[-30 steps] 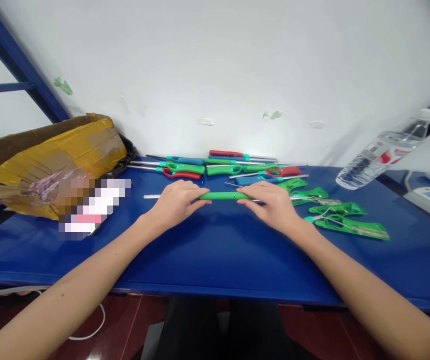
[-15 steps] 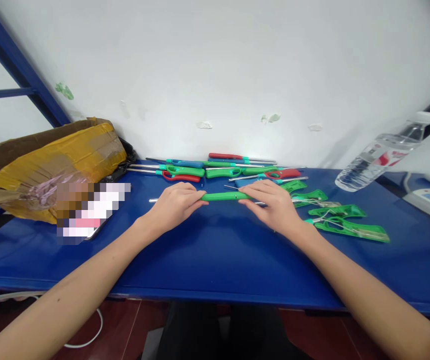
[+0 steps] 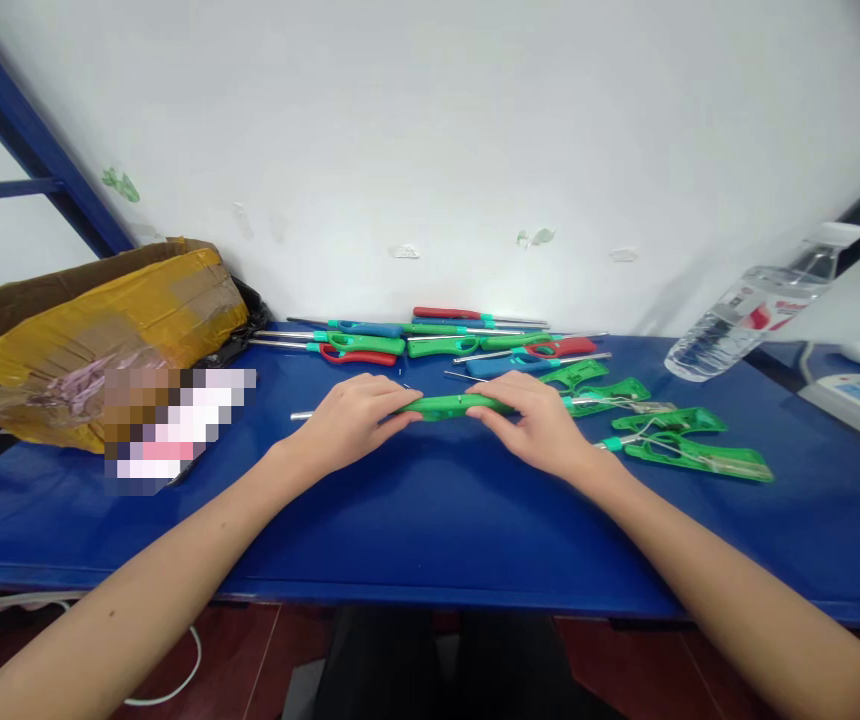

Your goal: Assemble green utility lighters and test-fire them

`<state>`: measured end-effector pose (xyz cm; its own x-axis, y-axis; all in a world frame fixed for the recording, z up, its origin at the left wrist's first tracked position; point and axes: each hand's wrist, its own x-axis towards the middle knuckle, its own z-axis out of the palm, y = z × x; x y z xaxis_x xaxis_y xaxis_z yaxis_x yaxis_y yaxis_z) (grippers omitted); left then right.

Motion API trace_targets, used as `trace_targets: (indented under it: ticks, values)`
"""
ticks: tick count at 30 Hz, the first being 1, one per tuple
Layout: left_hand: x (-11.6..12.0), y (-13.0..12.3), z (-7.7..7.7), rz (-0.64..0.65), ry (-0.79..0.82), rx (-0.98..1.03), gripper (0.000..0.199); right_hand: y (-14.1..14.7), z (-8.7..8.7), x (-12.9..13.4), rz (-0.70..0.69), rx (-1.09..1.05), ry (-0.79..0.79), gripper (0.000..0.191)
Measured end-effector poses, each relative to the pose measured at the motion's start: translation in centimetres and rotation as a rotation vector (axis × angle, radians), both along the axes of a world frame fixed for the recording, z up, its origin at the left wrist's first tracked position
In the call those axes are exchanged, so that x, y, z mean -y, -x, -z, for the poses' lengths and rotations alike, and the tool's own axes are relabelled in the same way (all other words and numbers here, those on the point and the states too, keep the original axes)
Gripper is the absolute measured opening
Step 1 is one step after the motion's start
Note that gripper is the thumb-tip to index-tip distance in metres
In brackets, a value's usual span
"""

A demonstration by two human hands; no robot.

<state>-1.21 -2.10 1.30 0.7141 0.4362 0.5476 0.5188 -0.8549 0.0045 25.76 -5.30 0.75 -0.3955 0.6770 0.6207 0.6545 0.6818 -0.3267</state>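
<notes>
Between both hands is a green stick lighter (image 3: 446, 403), held level above the blue table. My left hand (image 3: 351, 420) is closed around its left part, thumb below and fingers on top. A metal rod end (image 3: 300, 416) sticks out beyond that hand. My right hand (image 3: 531, 420) is closed on the lighter's right part, also with the thumb underneath. The palms and fingertips are partly hidden. Just right of my right hand lie green open lighter casings (image 3: 700, 462) with thin metal parts and a turquoise collar (image 3: 611, 443). Behind the hands is a row of lighters, including a red one (image 3: 370, 356).
A torn, yellow-taped cardboard box (image 3: 100, 335) stands at the left, beside a blurred-out phone-like item (image 3: 190, 420). A water bottle (image 3: 756, 310) stands tilted-looking at the right, near a white device (image 3: 857, 410). The white wall (image 3: 400, 150) rises behind the blue table (image 3: 430, 530).
The green lighter has turned in my hands, so more of its lower side shows. Both hands have shifted slightly and still hold it. The whole view has moved a little.
</notes>
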Motion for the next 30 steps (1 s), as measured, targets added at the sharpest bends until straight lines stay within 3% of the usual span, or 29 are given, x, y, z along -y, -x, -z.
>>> trace_targets:
  ticks: [4,7,9,13,20,30]
  values:
    - [0.1,-0.3,0.2,-0.039,0.147,-0.087,0.025,0.7,0.3,0.1,0.011,-0.071,0.318,0.024]
    - [0.0,-0.5,0.6,-0.066,0.237,-0.105,0.025,1.0,0.8,-0.2,0.008,-0.075,0.445,0.027]
    - [0.0,-0.7,1.0,-0.052,0.246,-0.103,0.028,1.1,1.0,-0.4,0.015,-0.025,0.431,0.027]
    - [-0.1,-0.6,1.3,0.01,0.215,-0.092,0.042,1.3,1.3,-0.5,0.046,0.112,0.23,0.025]
    - [-0.6,-0.2,1.1,0.015,0.333,-0.142,0.038,1.3,1.7,-0.4,0.07,0.202,0.084,0.021]
    - [-0.8,-0.3,0.9,-0.01,0.419,-0.168,0.041,0.8,1.3,-0.7,-0.01,0.23,0.152,0.018]
